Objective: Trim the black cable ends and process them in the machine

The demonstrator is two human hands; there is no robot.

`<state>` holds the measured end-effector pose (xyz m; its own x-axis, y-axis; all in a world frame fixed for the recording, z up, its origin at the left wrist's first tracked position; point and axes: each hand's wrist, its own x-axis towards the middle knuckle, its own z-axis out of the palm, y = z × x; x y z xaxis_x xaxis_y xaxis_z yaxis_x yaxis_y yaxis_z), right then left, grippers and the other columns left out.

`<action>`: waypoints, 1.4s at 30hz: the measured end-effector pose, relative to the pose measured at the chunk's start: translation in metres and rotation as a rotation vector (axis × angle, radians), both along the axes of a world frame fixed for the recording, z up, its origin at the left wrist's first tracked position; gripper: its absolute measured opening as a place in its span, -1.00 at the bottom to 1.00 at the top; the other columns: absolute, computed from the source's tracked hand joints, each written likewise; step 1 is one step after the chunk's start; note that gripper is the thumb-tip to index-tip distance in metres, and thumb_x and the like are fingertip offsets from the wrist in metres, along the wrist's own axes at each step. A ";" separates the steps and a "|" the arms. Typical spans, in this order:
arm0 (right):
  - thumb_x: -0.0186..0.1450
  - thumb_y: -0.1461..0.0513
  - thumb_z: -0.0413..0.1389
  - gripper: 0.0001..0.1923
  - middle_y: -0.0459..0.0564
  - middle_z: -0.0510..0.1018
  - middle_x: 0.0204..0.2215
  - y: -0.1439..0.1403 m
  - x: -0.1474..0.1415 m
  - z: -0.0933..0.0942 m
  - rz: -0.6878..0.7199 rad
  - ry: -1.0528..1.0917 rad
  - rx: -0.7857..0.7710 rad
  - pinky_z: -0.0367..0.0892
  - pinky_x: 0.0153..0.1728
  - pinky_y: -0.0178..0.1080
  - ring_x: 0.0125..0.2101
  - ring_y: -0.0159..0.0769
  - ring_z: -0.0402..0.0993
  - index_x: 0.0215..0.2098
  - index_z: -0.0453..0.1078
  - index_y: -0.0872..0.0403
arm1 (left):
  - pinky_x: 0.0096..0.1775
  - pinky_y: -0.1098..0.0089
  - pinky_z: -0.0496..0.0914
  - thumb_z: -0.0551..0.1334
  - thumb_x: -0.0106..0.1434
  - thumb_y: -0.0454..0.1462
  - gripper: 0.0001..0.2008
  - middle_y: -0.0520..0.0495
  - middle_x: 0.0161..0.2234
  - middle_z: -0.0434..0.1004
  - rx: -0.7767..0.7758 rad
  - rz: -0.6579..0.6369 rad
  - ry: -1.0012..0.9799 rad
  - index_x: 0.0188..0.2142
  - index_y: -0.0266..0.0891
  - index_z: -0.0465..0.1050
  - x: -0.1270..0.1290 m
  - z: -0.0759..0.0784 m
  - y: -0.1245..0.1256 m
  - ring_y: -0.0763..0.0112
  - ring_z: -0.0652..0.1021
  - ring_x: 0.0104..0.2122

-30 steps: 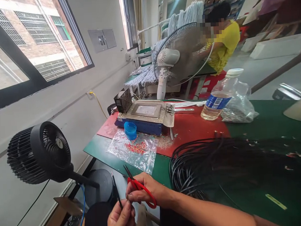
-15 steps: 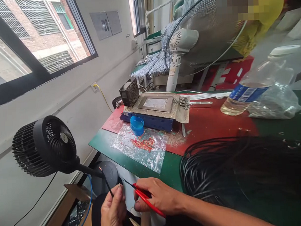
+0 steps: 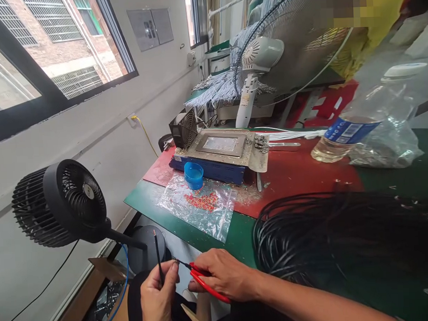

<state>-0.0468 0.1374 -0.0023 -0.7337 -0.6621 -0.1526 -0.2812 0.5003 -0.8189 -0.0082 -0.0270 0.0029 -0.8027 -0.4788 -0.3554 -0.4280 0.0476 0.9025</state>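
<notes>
In the head view, my left hand [image 3: 158, 293] pinches a thin black cable [image 3: 157, 254] whose stripped, coppery tip points upward. My right hand [image 3: 221, 277] is wrapped round red-handled scissors [image 3: 207, 285]. Their dark, narrow blades reach left to my left fingertips, and what lies between the blades there is too small to make out. Both hands are low in front of my lap, off the near edge of the green table [image 3: 188, 234]. To the right of them a big coil of black cable [image 3: 283, 233] lies on the table.
Small red and yellow bits [image 3: 203, 201] lie on a clear plastic bag [image 3: 219, 226] by a blue cup [image 3: 194, 176]. Behind is a blue heating unit [image 3: 210, 170] with a metal top. A bottle [image 3: 334, 144] stands right. A black fan [image 3: 75, 200] stands left, an open carton [image 3: 110, 300] below.
The scissor blades have moved left and now meet my left fingertips. The black cable in my left hand has turned more upright.
</notes>
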 end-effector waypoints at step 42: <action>0.03 -0.06 0.15 -0.54 -0.21 0.23 -0.83 -0.003 0.003 -0.003 -0.079 -0.739 -0.667 -0.02 -0.80 -0.48 -0.82 -0.57 0.12 -0.60 0.33 0.21 | -0.69 0.64 -0.08 0.38 -0.29 -0.12 -0.67 0.14 -0.75 0.32 0.554 -0.026 -0.003 -0.56 -0.30 0.43 0.019 -0.019 0.021 0.79 0.16 -0.78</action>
<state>-0.0442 0.1345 -0.0052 -0.6499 -0.7324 -0.2031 0.4267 -0.1305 -0.8949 0.0107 -0.0059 -0.0156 -0.8107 -0.1995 -0.5505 -0.4353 -0.4235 0.7945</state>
